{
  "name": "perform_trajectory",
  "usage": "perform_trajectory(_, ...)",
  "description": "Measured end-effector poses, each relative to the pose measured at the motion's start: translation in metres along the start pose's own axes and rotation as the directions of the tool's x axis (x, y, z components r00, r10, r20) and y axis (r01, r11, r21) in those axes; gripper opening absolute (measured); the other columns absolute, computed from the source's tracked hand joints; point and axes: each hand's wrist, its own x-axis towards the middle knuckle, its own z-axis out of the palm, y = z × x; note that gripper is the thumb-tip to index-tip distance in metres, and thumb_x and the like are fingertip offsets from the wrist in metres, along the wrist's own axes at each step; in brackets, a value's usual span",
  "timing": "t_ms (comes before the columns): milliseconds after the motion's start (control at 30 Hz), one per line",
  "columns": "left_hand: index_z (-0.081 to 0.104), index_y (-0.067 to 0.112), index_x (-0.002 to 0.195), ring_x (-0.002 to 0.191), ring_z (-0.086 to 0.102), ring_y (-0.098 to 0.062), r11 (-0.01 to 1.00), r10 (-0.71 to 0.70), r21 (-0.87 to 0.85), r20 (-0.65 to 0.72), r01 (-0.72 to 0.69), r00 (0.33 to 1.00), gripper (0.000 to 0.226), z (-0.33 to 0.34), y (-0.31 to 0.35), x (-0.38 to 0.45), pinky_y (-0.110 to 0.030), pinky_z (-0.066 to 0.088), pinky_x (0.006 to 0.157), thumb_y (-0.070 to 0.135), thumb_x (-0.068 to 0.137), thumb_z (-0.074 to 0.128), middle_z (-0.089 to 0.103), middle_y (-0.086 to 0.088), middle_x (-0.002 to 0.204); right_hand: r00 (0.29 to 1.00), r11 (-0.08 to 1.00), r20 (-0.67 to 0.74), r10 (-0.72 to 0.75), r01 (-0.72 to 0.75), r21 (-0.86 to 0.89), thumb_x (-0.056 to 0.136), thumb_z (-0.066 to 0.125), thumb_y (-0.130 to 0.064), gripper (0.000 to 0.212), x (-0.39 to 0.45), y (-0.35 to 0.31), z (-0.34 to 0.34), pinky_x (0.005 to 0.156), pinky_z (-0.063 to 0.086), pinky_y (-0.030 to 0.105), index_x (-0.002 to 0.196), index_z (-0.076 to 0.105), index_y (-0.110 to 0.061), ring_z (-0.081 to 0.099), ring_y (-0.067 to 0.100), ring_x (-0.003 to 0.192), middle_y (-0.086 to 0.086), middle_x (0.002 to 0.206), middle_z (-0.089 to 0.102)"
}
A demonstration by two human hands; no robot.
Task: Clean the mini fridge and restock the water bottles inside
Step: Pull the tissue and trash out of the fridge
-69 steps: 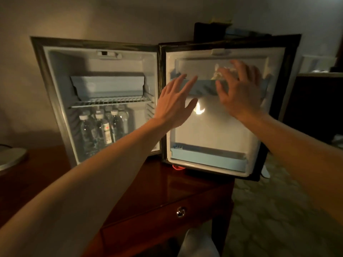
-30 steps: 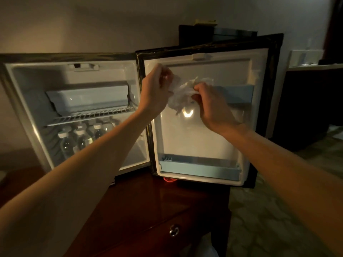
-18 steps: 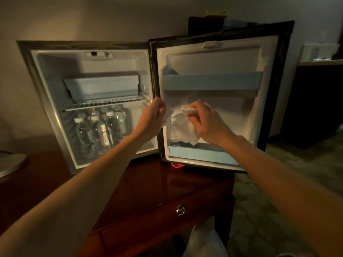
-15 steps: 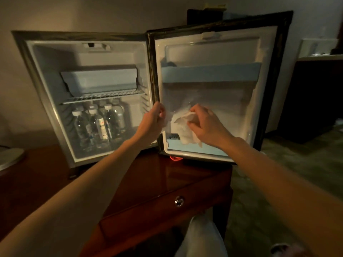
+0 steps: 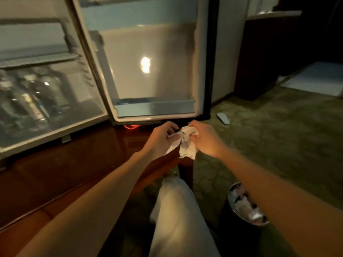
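The mini fridge (image 5: 55, 132) stands open on a dark wooden cabinet (image 5: 78, 164), its door (image 5: 148, 52) swung to the right. Several water bottles (image 5: 31, 97) stand blurred on the fridge floor under a wire shelf. A crumpled white tissue (image 5: 186, 145) hangs between both hands, just below the door's bottom edge. My left hand (image 5: 161, 140) pinches its left side and my right hand (image 5: 206, 140) grips its right side.
A waste bin (image 5: 246, 206) with crumpled paper inside stands on the carpet at lower right, under my right forearm. My knee in light trousers (image 5: 178, 210) is at bottom centre. A small white object (image 5: 223, 118) lies on the carpet by the door. Dark furniture (image 5: 263, 56) stands at right.
Both hands have come down with the tissue from the door's inner panel to below its bottom edge. The view has tilted down and closer, bringing the waste bin into sight.
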Motion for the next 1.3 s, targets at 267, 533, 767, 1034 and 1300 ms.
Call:
perform_trajectory(267, 0.067, 0.018, 0.114, 0.098, 0.060, -0.011, 1.000, 0.005, 0.011, 0.252, -0.008, 0.968, 0.020, 0.129, -0.004, 0.007, -0.019, 0.047, 0.081, 0.022, 0.094, 0.064, 0.064, 0.006, 0.105, 0.950, 0.950, 0.043, 0.310, -0.309, -0.042, 0.091, 0.050, -0.004, 0.024, -0.070, 0.123, 0.004, 0.072, 0.041, 0.027, 0.113, 0.059, -0.009, 0.058, 0.023, 0.092, 0.007, 0.099, 0.061)
perform_trajectory(533, 0.060, 0.012, 0.121, 0.098, 0.058, -0.017, 0.996, -0.089, 0.057, 0.408, 0.072, 0.908, 0.031, 0.243, -0.002, 0.010, -0.030, 0.049, 0.083, 0.008, 0.090, 0.059, 0.059, -0.001, 0.109, 0.776, 0.774, 0.014, 0.631, -0.631, 0.043, 0.096, 0.051, -0.023, 0.025, -0.127, 0.224, 0.014, 0.081, 0.042, 0.033, 0.117, 0.054, -0.009, 0.053, 0.024, 0.100, 0.011, 0.113, 0.055)
perform_trajectory(767, 0.067, 0.014, 0.111, 0.093, 0.064, -0.013, 0.975, -0.222, 0.095, 0.474, 0.201, 0.852, 0.024, 0.332, -0.018, 0.000, -0.030, 0.056, 0.084, 0.019, 0.087, 0.071, 0.068, 0.001, 0.101, 0.559, 0.559, 0.013, 0.829, -0.827, -0.061, 0.089, 0.044, 0.001, 0.045, -0.171, 0.299, 0.027, 0.106, 0.036, 0.041, 0.134, 0.043, -0.007, 0.036, 0.039, 0.126, 0.020, 0.136, 0.033)
perform_trajectory(1034, 0.072, 0.010, 0.107, 0.083, 0.065, -0.008, 0.922, -0.365, 0.056, 0.461, 0.384, 0.809, 0.031, 0.409, -0.032, 0.004, -0.025, 0.055, 0.077, 0.029, 0.083, 0.077, 0.073, -0.002, 0.096, 0.469, 0.469, -0.009, 0.883, -0.882, 0.048, 0.087, 0.061, -0.001, 0.054, -0.190, 0.358, 0.041, 0.095, 0.045, 0.033, 0.137, 0.044, -0.011, 0.051, 0.026, 0.117, 0.012, 0.131, 0.049)
perform_trajectory(1300, 0.059, 0.016, 0.133, 0.122, 0.055, -0.019, 0.902, -0.367, 0.060, 0.624, 0.427, 0.690, 0.049, 0.451, -0.044, 0.002, -0.029, 0.045, 0.099, 0.016, 0.086, 0.074, 0.062, -0.003, 0.131, 0.462, 0.460, 0.025, 0.887, -0.886, 0.056, 0.085, 0.073, -0.016, 0.069, -0.185, 0.385, 0.058, 0.102, 0.040, 0.036, 0.144, 0.038, -0.011, 0.046, 0.029, 0.126, 0.012, 0.141, 0.043)
